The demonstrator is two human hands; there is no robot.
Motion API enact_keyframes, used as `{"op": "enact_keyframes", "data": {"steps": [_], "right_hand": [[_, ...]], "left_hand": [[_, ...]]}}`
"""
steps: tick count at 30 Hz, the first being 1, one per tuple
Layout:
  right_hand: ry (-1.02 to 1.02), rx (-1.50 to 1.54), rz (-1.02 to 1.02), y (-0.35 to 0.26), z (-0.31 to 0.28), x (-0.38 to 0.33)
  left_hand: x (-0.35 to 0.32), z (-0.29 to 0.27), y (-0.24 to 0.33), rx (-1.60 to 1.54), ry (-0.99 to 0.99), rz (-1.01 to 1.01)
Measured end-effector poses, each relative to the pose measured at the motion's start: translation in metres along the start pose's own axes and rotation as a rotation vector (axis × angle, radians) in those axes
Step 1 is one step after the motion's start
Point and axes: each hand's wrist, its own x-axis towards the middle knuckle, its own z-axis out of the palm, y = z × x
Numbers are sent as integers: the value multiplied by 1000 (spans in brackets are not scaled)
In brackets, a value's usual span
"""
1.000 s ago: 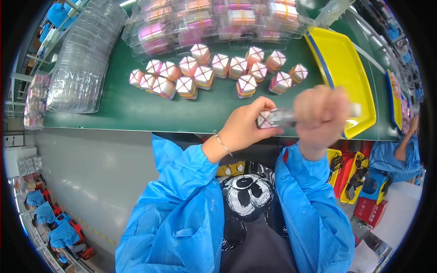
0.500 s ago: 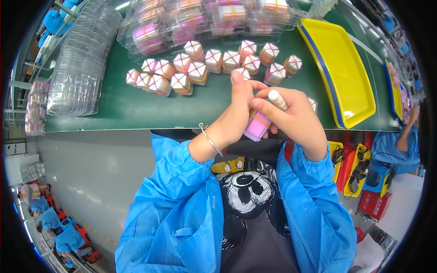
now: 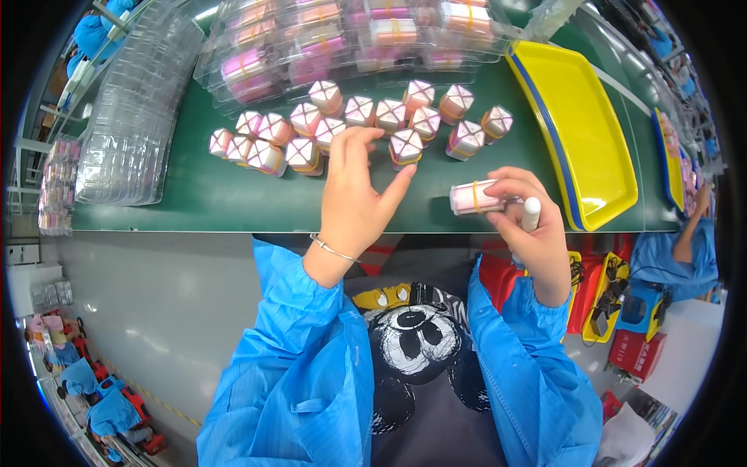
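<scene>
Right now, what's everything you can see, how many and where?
Small bundles: about seventeen, pink, orange and white, mid-table
Pink bundle: one, pale pink, right grip
Pen-like stick: one, white, right grip
Packed trays: several, see-through, table's back
Tray stack: one, see-through, table's left
Yellow trays: at least two, yellow, right
Table: one, green, in front
Bins: at least two, yellow, lower right
Box: one, red, lower right
Workers: several, blue clothes, both sides
Bracelet: one, silver, left wrist
Sleeves: two, blue, below
Left grip: one, bare, open near the small bundles
Right grip: one, bare, closed on pink bundle
</scene>
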Motion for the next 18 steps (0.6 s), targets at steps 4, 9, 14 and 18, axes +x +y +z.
{"op": "enact_keyframes", "data": {"steps": [4,9,14,18], "right_hand": [[66,-254,-42,-4,7,3],[141,-579,10,-2,13,10],[399,-185,-179,-28,8,16],[407,499,-380,-33,13,28]], "left_hand": [[-1,15,0,139,-52,-19],[-4,18,1,-82,-130,-62],[-11,13,5,-324,-230,-62],[-15,12,3,-313,-369,24]]}}
